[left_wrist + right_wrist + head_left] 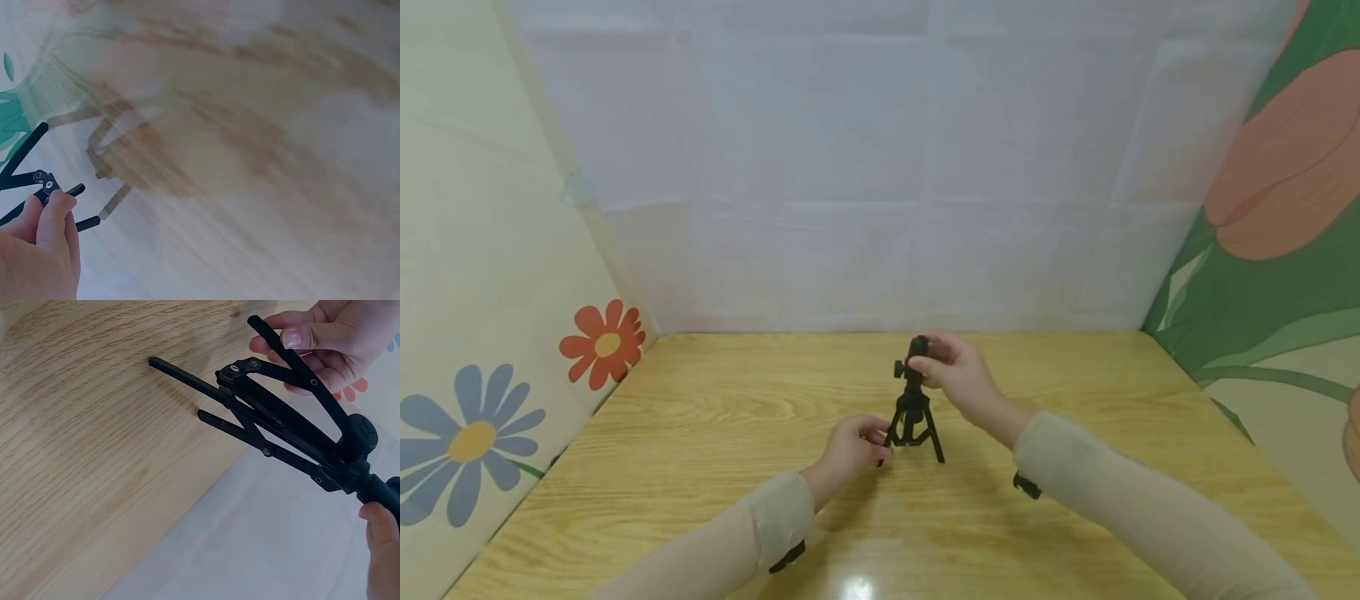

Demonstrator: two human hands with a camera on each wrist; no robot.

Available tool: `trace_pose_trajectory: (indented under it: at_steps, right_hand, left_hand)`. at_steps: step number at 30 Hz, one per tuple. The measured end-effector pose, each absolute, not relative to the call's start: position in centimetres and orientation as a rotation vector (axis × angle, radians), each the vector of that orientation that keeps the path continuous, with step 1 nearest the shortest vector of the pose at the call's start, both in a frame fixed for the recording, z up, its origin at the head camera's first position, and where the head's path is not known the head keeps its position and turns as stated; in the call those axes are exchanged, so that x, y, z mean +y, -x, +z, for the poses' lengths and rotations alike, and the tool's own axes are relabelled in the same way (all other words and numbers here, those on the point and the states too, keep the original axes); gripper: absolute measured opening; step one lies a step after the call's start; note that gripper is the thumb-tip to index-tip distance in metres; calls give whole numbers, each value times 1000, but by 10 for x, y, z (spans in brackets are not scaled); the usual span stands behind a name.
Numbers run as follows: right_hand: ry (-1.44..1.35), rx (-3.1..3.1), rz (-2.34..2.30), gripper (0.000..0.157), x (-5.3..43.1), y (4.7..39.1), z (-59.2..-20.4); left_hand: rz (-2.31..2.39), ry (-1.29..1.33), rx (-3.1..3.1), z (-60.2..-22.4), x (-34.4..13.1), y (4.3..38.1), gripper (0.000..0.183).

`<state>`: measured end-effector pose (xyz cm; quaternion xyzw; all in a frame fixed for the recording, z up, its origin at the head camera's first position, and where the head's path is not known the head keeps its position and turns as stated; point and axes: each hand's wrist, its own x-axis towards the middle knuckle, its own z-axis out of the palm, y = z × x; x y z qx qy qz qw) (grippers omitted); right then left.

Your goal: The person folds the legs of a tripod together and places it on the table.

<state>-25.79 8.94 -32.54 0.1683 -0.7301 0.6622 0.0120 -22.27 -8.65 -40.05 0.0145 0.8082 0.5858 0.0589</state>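
Observation:
A small black mini tripod (913, 403) stands upright with its legs spread, in the middle of the head view. My right hand (961, 377) grips its top part from the right, near a side knob (898, 368). Low on the left, my left hand (848, 452) pinches one leg close to its foot. The right wrist view shows that leg (281, 349) between the left thumb and fingers, with hinged braces joining the legs to a centre post. In the left wrist view, the left fingers (55, 219) overlap a leg near a brace joint.
The tripod is over a glossy wood-grain table (715, 400) that mirrors it. A white sheet (850, 167) hangs behind the far edge. Flower-printed cloths flank the table, the left one (475, 250) pale with red and blue flowers. Dark straps show under both sleeves.

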Motion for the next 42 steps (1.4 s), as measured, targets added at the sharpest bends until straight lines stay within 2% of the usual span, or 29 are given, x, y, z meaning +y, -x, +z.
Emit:
trace_pose_trajectory:
  at_steps: [21, 36, 42]
  right_hand:
    - [-489, -2301, 2050, 39, 93, 259, -325]
    - [-481, -2297, 2043, 38, 91, 258, -325]
    - [-454, -2279, 2058, 35, 90, 258, -326]
  left_hand:
    - [1818, -11, 2440, -405, -81, 231, 25]
    - [1788, -54, 2471, -408, -79, 231, 17]
    - [1808, -53, 2423, -406, -78, 230, 19]
